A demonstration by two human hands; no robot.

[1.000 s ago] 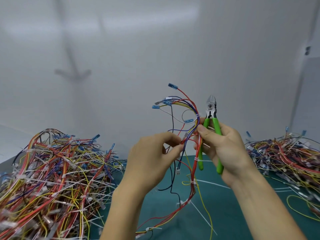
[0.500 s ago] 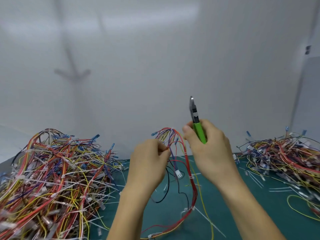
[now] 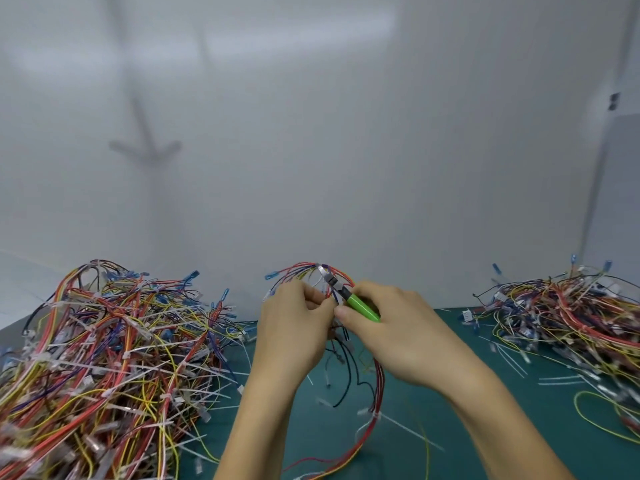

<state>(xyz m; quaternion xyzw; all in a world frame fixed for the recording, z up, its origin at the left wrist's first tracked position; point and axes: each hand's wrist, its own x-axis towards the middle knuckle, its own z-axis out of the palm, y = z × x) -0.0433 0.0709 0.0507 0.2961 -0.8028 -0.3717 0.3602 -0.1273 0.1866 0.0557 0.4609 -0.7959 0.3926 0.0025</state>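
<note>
A wire harness [image 3: 375,386] of red, yellow, blue and black wires with blue terminals arches up between my hands and trails down onto the green mat. My left hand [image 3: 294,327] grips the harness near its top, fingers curled round the wires. My right hand [image 3: 391,327] grips green-handled cutters [image 3: 349,299]. Their metal jaws point up and left into the top of the wire loop, close to a white cable tie. The wires hide whether the jaws are open.
A big heap of tied wire harnesses [image 3: 104,368] fills the left of the green mat [image 3: 485,427]. A second heap [image 3: 568,317] lies at the right. Cut white tie pieces [image 3: 509,362] are scattered on the mat. A white wall stands behind.
Both hands came down with the harness. The cutters swung from upright to tilted left, their jaws now at the top of the wire loop.
</note>
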